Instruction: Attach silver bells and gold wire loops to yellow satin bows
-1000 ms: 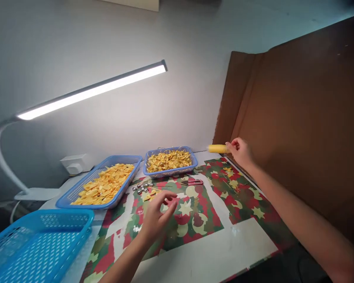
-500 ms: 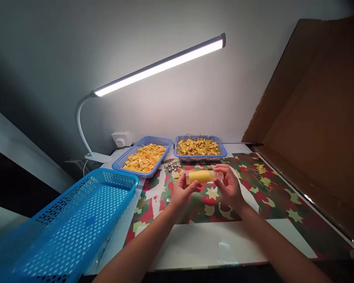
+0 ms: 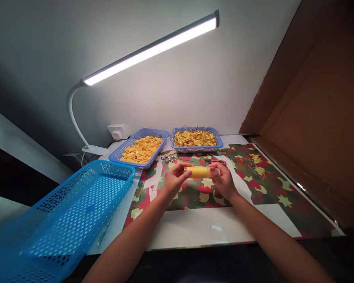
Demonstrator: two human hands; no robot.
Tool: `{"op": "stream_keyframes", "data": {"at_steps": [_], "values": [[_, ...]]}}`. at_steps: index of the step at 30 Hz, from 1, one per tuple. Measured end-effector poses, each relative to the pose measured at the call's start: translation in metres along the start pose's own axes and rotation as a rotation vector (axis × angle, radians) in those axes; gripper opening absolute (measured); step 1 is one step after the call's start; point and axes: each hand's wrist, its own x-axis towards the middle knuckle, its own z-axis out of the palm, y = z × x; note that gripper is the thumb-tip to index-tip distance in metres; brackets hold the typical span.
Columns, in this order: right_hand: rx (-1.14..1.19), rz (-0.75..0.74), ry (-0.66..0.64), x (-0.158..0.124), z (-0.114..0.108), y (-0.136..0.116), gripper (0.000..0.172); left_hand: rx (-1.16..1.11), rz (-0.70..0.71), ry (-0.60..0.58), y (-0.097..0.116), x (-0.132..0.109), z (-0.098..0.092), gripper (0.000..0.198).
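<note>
A yellow spool (image 3: 198, 171), apparently wound with thread on a pale translucent core, lies level between my two hands above the patterned sheet. My left hand (image 3: 174, 180) grips its left end between thumb and fingers. At the other end, my right hand (image 3: 225, 181) pinches the spool, and its fingers hide part of that end. Just behind the spool lie several small silver bells (image 3: 168, 158) and a tool with reddish handles (image 3: 218, 162), partly hidden by my right hand.
Two blue-violet baskets hold yellow pieces (image 3: 143, 150) and gold pieces with cords (image 3: 194, 137). A large blue basket (image 3: 90, 204) stands at left. The lamp (image 3: 153, 47) arches overhead. Cardboard (image 3: 306, 98) rises at right. Gold bits (image 3: 259, 169) lie on the camouflage-patterned sheet (image 3: 271, 190).
My view has shifted a little, so the table sits higher in it. The spool has turned in my hands, its clear ends now more covered by my fingers. The reddish-handled tool has come into sight.
</note>
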Motion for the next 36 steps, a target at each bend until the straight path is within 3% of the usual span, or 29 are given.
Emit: {"op": "stream_keyframes", "data": {"at_steps": [9, 15, 18, 23, 36], "values": [[0.067, 0.15, 0.062, 0.004, 0.005, 0.005, 0.053, 0.092, -0.025, 0.045, -0.012, 0.002, -0.001, 0.031], [0.114, 0.194, 0.041, 0.006, 0.006, 0.005, 0.055, 0.11, -0.061, -0.13, -0.012, -0.001, 0.0, 0.051], [0.12, 0.184, 0.0, 0.006, 0.006, 0.006, 0.055, 0.124, -0.076, -0.144, -0.012, -0.003, 0.003, 0.047], [0.099, 0.118, -0.037, 0.002, 0.007, 0.005, 0.048, 0.125, -0.126, -0.063, -0.006, -0.004, 0.003, 0.033], [-0.033, -0.191, -0.052, -0.012, 0.003, -0.004, 0.026, -0.015, -0.26, 0.047, -0.006, 0.004, -0.001, 0.029]]}}
